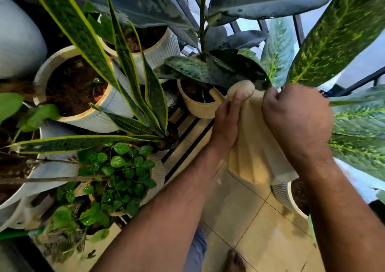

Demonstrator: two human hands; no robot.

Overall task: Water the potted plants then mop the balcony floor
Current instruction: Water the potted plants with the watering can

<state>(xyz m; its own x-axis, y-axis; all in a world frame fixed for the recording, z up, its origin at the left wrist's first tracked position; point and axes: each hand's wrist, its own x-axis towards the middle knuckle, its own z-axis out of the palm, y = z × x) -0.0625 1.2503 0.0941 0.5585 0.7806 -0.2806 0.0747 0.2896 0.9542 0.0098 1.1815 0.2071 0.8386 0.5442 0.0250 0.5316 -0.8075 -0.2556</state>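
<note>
From the head camera, both hands are gripping a cream cloth (248, 146): the left hand (227, 121) is pinching its bunched top, the right hand (298, 117) is clutching its edge. Potted plants (116, 173) are crowding the tiled floor (256, 230) beside them.

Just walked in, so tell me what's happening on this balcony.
A person stands among potted plants holding a cream cloth in both hands. The left hand has it bunched over a fingertip, and the right hand grips it at a speckled leaf, apparently wiping it. A mop head lies on the tiled floor, untouched.
</note>
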